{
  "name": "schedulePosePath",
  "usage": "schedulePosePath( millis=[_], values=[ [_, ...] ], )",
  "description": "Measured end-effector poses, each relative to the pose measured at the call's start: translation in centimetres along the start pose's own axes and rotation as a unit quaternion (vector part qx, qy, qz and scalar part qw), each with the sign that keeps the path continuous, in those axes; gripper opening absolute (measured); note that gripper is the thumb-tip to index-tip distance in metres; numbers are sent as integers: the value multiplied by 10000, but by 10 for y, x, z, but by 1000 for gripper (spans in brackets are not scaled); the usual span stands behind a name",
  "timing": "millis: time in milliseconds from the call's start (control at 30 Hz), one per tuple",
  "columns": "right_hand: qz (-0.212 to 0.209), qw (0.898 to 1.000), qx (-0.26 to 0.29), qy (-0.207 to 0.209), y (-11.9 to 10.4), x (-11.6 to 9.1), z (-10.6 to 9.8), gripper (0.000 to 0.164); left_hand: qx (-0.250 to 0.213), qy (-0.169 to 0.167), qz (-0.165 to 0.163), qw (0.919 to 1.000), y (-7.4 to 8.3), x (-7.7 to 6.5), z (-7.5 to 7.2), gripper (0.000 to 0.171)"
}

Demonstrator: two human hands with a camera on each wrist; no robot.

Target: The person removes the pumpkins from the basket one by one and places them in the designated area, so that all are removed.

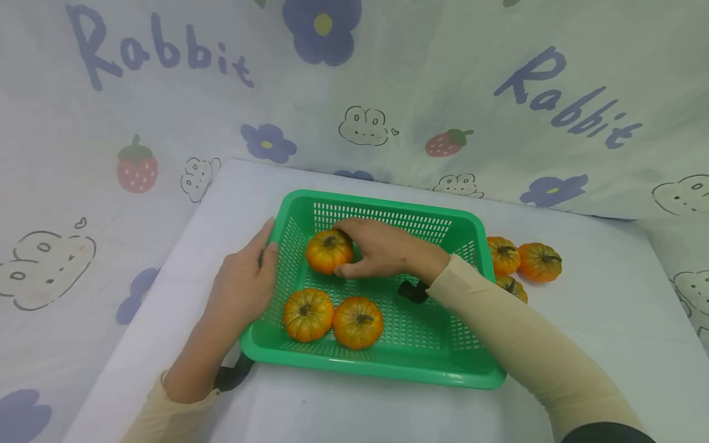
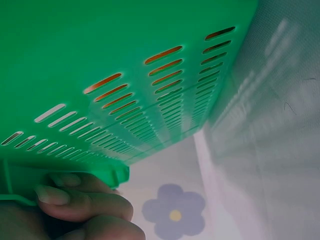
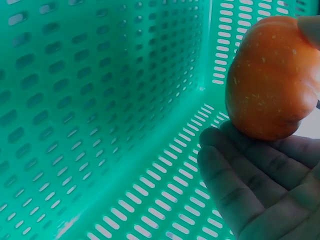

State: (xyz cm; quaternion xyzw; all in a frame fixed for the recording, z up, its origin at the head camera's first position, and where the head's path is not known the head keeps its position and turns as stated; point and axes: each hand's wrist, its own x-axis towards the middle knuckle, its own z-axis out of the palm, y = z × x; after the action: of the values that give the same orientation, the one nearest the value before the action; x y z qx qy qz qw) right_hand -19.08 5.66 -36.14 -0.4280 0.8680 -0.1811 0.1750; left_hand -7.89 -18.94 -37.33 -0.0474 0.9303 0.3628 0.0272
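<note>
Inside a green plastic basket, my right hand holds a small orange pumpkin near the far left corner. The right wrist view shows this pumpkin between the thumb and the fingers. Two more pumpkins, one and another, sit side by side on the basket floor nearer the front. My left hand grips the basket's left rim. In the left wrist view its fingers curl under the rim, beside the slotted wall.
On the white table, right of the basket, lie three pumpkins: one, a second and a third partly hidden by the rim. A printed cloth hangs behind the table.
</note>
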Motion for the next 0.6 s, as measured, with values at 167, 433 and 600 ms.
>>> schedulePosePath(
  millis=[167,433,600],
  values=[
    [-52,9999,-16,147,-2,-2,-2,77,-14,15,5,10000,0,0,0,60],
    [-176,9989,55,431,-5,-7,-7,79,-25,-17,-35,10000,2,0,-1,60],
    [-157,9979,95,622,-5,-11,-10,82,30,23,-13,10000,2,-1,-2,59]
  ],
)
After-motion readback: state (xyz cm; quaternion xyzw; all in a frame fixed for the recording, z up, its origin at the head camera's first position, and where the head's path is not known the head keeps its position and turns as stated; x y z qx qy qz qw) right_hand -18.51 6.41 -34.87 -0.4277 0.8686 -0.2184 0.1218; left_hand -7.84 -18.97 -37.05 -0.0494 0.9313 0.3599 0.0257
